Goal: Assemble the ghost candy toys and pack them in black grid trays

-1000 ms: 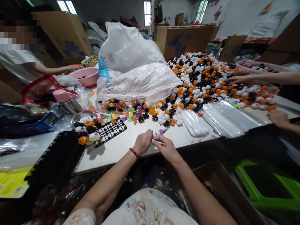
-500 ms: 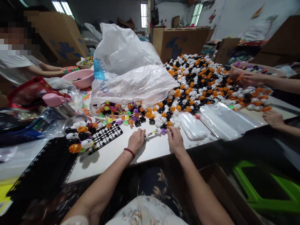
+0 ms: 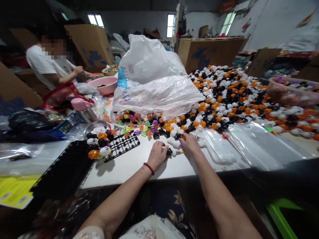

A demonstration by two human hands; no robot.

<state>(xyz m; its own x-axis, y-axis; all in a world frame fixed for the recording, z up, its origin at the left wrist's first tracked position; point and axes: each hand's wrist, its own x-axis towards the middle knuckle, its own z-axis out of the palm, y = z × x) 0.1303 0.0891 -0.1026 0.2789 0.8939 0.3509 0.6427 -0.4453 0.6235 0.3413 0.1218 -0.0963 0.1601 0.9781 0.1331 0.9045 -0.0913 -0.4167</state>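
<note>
Bent fingers of my left hand [image 3: 158, 155] close on a small stick with a round black head [image 3: 169, 151]. Its thin patterned shaft points right along the white table [image 3: 129, 169]. My right hand [image 3: 191, 144] is at the front edge of the pile, fingers curled down beside a purple piece [image 3: 181, 145]; what they pinch is partly hidden. Loose white pieces [image 3: 173, 142] lie between the hands. Left of them, a black grid rack [image 3: 124, 146] bears a cluster of white, black and orange heads [image 3: 96, 146].
A big pile of orange, white and black heads [image 3: 224, 96] spreads behind and right. Plastic sleeves [image 3: 264, 142] lie at the right. A white sack [image 3: 154, 73] stands behind, with stacked black racks [image 3: 62, 169] at left. A co-worker [image 3: 53, 71] stands near a pink basin [image 3: 106, 85].
The view has swung left. The white-ended stick no longer stretches between my hands; a black-headed one is at my left fingers. My right hand has moved to the pile's edge.
</note>
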